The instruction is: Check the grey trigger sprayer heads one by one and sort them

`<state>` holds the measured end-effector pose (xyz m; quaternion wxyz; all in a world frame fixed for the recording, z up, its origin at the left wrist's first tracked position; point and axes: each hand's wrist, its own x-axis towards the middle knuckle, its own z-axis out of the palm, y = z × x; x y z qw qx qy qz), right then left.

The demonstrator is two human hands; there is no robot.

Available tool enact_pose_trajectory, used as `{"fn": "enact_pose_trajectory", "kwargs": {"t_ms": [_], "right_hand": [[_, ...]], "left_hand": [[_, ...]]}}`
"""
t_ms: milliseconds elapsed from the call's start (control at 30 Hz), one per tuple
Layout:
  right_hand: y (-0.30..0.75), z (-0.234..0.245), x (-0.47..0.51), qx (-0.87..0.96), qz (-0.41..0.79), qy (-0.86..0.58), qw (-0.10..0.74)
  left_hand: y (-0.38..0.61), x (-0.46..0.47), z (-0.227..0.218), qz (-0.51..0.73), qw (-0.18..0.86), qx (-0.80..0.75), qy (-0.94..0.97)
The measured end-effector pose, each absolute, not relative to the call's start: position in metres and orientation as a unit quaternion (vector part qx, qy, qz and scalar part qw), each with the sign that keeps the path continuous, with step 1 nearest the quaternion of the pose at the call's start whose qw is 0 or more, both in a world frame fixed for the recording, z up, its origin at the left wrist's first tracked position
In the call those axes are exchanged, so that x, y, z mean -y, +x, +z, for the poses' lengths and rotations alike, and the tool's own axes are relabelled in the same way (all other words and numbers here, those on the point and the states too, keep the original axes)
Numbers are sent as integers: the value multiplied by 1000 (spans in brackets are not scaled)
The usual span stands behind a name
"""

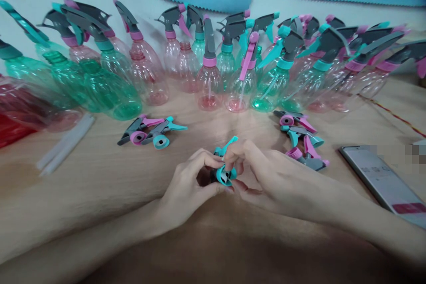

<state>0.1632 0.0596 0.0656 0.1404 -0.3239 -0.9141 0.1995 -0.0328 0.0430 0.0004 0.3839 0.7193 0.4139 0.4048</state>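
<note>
Between my two hands is a grey and turquoise trigger spray head [229,175], its round collar turned up toward me. My left hand [191,182] pinches it from the left side. Fingers of my right hand [254,168] are closed around its right side, at the collar and near the trigger. Something pale shows inside the collar, too small to name. Left of my hands lie two loose spray heads [153,132], one with pink parts and one with turquoise. Several more spray heads [301,140] lie in a pile behind my right hand.
Green and pink clear bottles [209,86] stand in rows along the back, many topped with spray heads. Pale tubes [66,144] lie on the table at left, near a red plastic bag [16,131]. A phone [382,182] lies at right, beside my right forearm.
</note>
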Motion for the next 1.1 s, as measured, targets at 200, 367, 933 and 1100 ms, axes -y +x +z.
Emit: {"fn": "enact_pose_trajectory", "kwargs": {"t_ms": [200,367,933,1100], "right_hand": [[158,59,-60,915,192,-303,185],[161,65,-56,909,183,-331,177],[174,82,-59,868,292,-367,162],[166,73,-58,862,266,-402,156]], "left_hand": [[-33,-42,1,387,372,-423,730],[-32,-41,1,400,373,-422,723],[-30,-41,-1,419,400,-403,709],[-31,-42,0,411,397,-412,710]]}}
